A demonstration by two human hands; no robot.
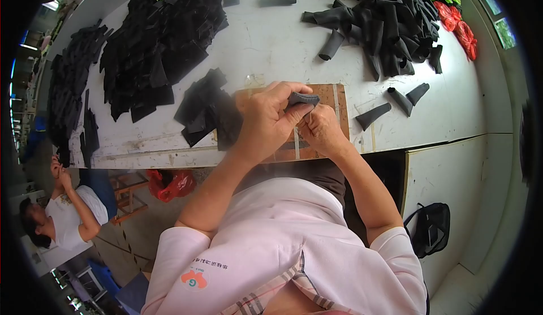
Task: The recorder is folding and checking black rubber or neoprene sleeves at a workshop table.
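Observation:
Over a brown board (339, 107) at the table's front edge, my two hands meet at a small black fabric tube (304, 99). My left hand (267, 111) is closed around it, thumb below and fingers above, with one end of the tube facing up. My right hand (321, 127) is closed just beneath, fingers bent against the tube's underside; its fingertips are partly hidden. Flat black fabric pieces (202, 103) lie loosely stacked beside my left wrist. To the right of my right hand are several finished-looking black tubes (373, 116) lying loose.
Large heaps of flat black pieces (161, 49) cover the table's left side. A pile of black tubes (390, 26) fills the far right, with red plastic bags (457, 26) beside it. A person (70, 207) sits at the left end. A black bag (432, 229) hangs at lower right.

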